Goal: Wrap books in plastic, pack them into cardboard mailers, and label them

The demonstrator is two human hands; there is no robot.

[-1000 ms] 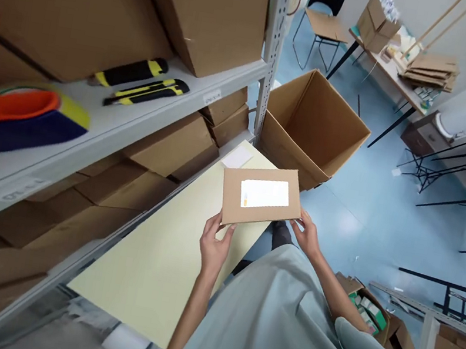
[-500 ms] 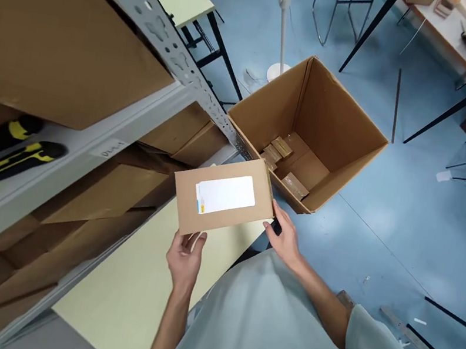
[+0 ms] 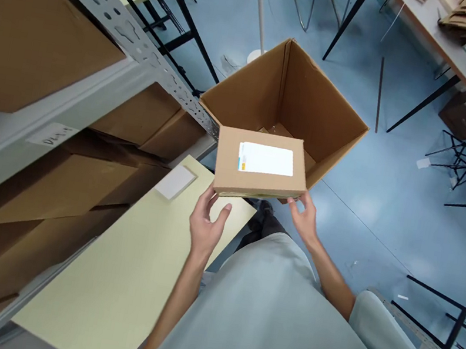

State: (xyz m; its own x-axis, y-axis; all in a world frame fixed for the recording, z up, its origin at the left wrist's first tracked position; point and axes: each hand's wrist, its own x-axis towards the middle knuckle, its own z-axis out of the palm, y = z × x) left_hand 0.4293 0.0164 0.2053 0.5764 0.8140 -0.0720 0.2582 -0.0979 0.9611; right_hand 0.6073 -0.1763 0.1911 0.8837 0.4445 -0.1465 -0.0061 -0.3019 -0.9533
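A small brown cardboard box with a white label is held up in front of me, over the near rim of a large open carton. My left hand is at its near left corner, fingers behind the edge and thumb spread apart from it. On the near right corner, my right hand grips the box, with part of the fingers hidden beneath it. The smaller box covers most of the carton's bottom, so what lies inside is largely hidden.
To the left stands a metal shelf stacked with cardboard boxes. A pale yellow tabletop below carries a white flat item. Behind the carton rises a white stand pole. Table legs and a desk are at the far right.
The small box has moved rightward and levelled out, now covering more of the large carton. My left thumb has opened away from it. The view has shifted, revealing the white item on the tabletop.
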